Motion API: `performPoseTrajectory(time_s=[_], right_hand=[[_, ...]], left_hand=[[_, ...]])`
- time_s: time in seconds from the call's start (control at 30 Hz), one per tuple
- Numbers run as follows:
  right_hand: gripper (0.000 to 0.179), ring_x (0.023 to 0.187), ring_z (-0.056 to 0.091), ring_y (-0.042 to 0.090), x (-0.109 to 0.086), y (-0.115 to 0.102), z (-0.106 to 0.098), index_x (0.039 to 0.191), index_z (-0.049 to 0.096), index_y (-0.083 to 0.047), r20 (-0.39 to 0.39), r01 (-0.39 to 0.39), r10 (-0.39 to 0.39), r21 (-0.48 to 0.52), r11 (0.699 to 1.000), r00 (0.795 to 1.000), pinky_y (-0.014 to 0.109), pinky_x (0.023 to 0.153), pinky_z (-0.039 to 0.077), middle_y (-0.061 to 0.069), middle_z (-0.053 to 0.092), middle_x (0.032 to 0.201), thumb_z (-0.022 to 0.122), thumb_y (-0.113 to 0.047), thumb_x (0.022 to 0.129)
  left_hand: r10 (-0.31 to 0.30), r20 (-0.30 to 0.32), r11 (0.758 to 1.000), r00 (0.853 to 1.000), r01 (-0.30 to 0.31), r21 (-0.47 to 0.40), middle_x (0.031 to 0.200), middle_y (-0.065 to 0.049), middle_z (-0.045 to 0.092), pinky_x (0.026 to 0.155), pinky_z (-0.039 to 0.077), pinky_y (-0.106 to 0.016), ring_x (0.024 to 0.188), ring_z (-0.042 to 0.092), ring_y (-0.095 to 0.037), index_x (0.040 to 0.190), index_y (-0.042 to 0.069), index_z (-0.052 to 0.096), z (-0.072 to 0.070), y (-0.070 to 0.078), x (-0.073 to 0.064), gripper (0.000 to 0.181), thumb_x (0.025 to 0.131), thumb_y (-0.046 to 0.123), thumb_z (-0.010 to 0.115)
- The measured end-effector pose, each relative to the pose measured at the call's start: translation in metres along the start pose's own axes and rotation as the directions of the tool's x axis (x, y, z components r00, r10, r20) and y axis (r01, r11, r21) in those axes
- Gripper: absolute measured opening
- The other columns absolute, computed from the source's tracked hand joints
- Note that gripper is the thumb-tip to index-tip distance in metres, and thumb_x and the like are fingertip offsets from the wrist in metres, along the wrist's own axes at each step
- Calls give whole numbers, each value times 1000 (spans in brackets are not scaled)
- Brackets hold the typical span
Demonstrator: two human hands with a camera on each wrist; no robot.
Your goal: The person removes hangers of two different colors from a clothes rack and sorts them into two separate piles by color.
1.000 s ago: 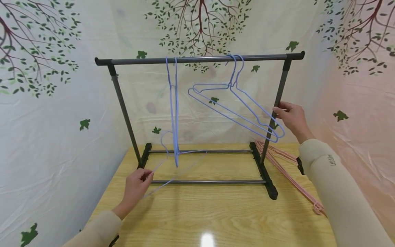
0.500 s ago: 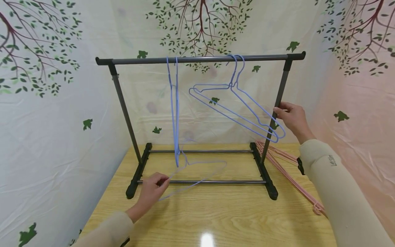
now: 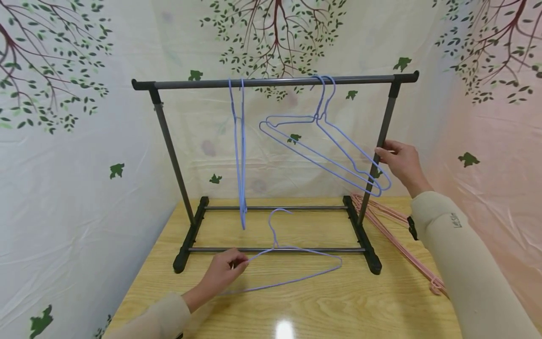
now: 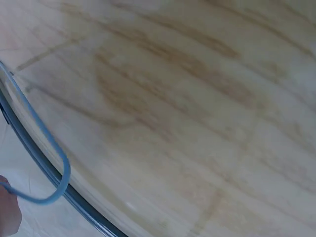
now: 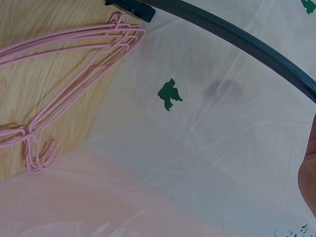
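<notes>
Left hand [image 3: 223, 273], at the lower centre of the head view, pinches one end of a loose blue hanger [image 3: 288, 282] between thumb and fingers. That hanger is held over the near part of the wooden surface [image 3: 237, 318], its hook pointing up and its long side running toward the lower right of the frame. In the left wrist view a bend of its wire shows at the left edge, beside a little of the hand.

Over the last second the left hand has shifted right and a little down. Hanger and hook have come with it, so the hook, which overlapped the edge-on hangers [image 3: 243, 146] at left of centre, now shows apart from them. As I judge it, this one hanger is free to be handled by itself; its hook is well below the top bar [image 3: 279, 82] and on nothing.

Right hand [image 3: 400, 162], at the right of the frame, has stayed gripping the right post [image 3: 384, 127] of the rack, which probably steadies it. Two blue hangers [image 3: 305, 153] hang slanted right of centre, also unchanged. Pink hangers [image 3: 398, 246] lie at the lower right; the right wrist view shows their hooks bunched together.
</notes>
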State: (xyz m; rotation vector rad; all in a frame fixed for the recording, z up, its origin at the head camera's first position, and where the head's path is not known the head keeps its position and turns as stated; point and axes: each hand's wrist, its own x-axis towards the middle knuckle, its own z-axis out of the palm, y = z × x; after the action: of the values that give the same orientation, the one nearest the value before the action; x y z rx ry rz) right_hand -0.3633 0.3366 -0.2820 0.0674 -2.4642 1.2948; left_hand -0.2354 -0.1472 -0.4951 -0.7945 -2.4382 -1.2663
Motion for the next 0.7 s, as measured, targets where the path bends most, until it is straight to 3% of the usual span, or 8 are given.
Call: performPoseTrajectory(time_s=[0.2,0.43,0.7], right_hand=[[62,104,67,17,-1,-1,-1,144,50,-2,6,-9,9,2,1000,1000,52,106,42,21,53,138,57,-44,99],[60,85,62,-5,-1,1,-1,143,51,-2,1,11,-11,6,1000,1000,51,105,43,22,54,136,57,-43,100],[60,101,67,13,-1,0,-1,143,52,-3,3,6,-6,-10,1000,1000,52,106,42,21,54,137,57,-45,99]], left_hand=[[-85,94,996,992,85,3,82,7,62,56,47,-22,68,52,-5,93,3,72,0,-2,-1,7,93,10,70],[-75,229,995,970,86,-39,86,3,67,66,53,-24,76,59,-6,95,0,72,-1,-6,-4,10,95,10,68],[-124,328,987,937,150,-54,90,1,68,71,52,-24,80,60,-7,97,3,73,2,-7,-13,9,95,10,67]])
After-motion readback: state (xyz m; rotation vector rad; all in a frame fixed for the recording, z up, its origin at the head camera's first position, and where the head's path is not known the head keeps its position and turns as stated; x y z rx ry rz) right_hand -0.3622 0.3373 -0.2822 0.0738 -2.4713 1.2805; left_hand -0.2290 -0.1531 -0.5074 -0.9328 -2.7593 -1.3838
